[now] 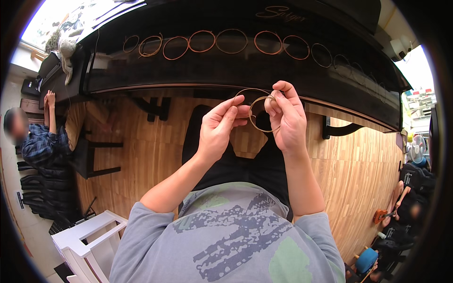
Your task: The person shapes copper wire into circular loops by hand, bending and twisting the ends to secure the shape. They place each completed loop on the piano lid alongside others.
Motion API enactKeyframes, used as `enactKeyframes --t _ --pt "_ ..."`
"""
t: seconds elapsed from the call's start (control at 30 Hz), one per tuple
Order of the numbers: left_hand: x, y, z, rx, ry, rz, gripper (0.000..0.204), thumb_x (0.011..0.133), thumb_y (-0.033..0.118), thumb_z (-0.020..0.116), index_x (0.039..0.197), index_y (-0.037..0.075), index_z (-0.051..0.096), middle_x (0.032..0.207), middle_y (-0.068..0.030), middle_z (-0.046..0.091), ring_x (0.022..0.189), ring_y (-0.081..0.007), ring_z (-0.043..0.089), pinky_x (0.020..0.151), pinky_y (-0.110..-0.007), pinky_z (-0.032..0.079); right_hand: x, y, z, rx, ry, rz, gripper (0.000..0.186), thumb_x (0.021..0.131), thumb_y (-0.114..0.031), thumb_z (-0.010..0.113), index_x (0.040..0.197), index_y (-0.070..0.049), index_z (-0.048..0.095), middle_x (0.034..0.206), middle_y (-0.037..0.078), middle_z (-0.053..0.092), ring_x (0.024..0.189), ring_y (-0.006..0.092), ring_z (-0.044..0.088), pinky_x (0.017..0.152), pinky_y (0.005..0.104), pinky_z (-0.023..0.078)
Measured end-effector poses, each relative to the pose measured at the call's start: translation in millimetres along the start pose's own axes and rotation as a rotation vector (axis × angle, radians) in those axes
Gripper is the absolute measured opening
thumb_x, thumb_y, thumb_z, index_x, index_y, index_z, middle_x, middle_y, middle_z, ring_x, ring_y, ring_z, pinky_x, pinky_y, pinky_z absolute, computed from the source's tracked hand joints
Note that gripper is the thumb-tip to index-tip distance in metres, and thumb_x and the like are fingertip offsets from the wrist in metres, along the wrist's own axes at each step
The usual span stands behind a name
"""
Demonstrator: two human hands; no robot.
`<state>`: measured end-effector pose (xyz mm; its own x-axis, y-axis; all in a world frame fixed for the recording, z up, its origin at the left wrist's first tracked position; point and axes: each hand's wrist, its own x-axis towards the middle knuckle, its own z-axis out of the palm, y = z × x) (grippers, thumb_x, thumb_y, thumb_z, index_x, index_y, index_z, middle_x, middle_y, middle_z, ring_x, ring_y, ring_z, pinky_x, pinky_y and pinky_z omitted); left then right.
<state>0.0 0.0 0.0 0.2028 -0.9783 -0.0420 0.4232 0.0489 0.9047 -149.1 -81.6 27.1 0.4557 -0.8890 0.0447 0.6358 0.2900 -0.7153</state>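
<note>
Your left hand (219,127) and right hand (289,120), slightly apart, pinch opposite sides of the wire coil (250,119) between them, likely keeping its loops under control, before a glossy black surface (188,71) where similar coils (231,53) lie in a row, presumably to stay distinct.

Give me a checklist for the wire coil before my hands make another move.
1. Right hand gripping the wire coil: ok.
2. Left hand on the coil's wire: ok, at the fingertips.
3. Wire gathered into one neat ring: not ok; a wider loop arcs away between the hands.
4. Both wire ends secured: cannot tell; fingers hide parts.
5. Row of coils lying on the black panel, apart from both hands: ok.
</note>
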Motion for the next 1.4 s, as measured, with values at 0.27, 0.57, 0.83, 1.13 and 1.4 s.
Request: enactKeyframes --t 0.27,0.57,0.83,1.13,1.4 --pt "-4 -13 19 -0.568 -0.166 -0.221 0.034 0.102 0.017 0.040 0.130 -0.002 0.049 0.102 -0.0091 0.065 0.097 -0.0214 0.065 0.093 -0.035 0.050 -5 13 -1 -0.237 0.091 -0.206 0.012 0.098 -0.005 0.043 0.105 -0.005 0.052 0.080 -0.004 0.043 0.067 0.0038 0.035 0.063 0.0175 0.032" --pt "-13 -15 35 -0.361 0.010 0.009 0.042 0.104 0.018 0.032 0.143 0.002 0.030 0.090 -0.0112 0.061 0.083 -0.0186 0.062 0.084 -0.036 0.054 -10 33 -1 -0.315 0.222 -0.382 0.010 0.097 -0.002 0.044 0.101 -0.008 0.052 0.085 -0.004 0.045 0.070 0.0026 0.035 0.064 0.0170 0.033" --pt "-12 -15 35 -0.122 -0.026 0.043 0.036 0.101 0.014 0.042 0.134 -0.002 0.041 0.099 -0.0115 0.064 0.090 -0.0200 0.067 0.086 -0.032 0.053 -10 31 -1 -0.279 0.258 -0.401 0.010 0.096 -0.002 0.044 0.100 -0.009 0.051 0.084 -0.005 0.044 0.070 0.0020 0.036 0.064 0.0166 0.033" --pt "-9 -15 19 -0.477 -0.177 -0.226 0.031 0.100 0.012 0.045 0.128 -0.001 0.048 0.105 -0.0124 0.067 0.096 -0.0218 0.067 0.090 -0.035 0.052 -10 27 -2 -0.240 0.090 -0.333 0.010 0.098 -0.003 0.042 0.101 -0.009 0.050 0.085 -0.004 0.044 0.070 0.0020 0.035 0.064 0.0164 0.032" --pt "-5 -12 14 -0.197 -0.032 -0.117 0.028 0.099 0.008 0.045 0.125 0.000 0.051 0.106 -0.0105 0.065 0.105 -0.0199 0.062 0.095 -0.033 0.049 -10 31 -6 -0.326 0.044 -0.274 0.012 0.098 -0.003 0.042 0.103 -0.008 0.051 0.086 -0.004 0.045 0.071 0.0025 0.036 0.064 0.0171 0.033"
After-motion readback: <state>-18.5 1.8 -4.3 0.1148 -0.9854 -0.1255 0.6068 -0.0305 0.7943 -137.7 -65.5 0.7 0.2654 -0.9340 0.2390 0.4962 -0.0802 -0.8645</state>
